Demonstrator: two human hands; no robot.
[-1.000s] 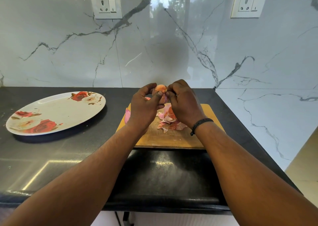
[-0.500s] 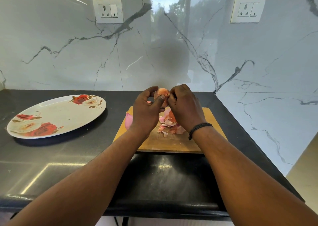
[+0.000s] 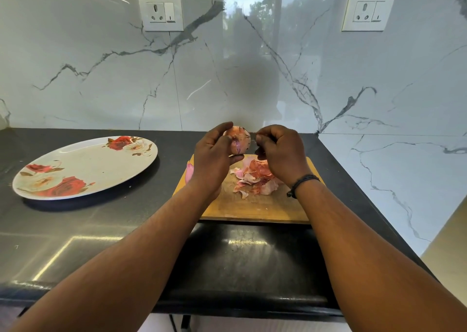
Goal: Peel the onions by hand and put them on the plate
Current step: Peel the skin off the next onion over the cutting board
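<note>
- Left hand grips an onion above the cutting board.
- Right hand, fingers curled, pinches its skin.
- Plate sits on the tabletop, well left.

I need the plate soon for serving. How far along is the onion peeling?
Done: loose skins are piled on the cutting board. In hand: the left hand holds an onion with skin patches on it, while the right hand picks at it. Left: the plate holds no onions yet.
</note>
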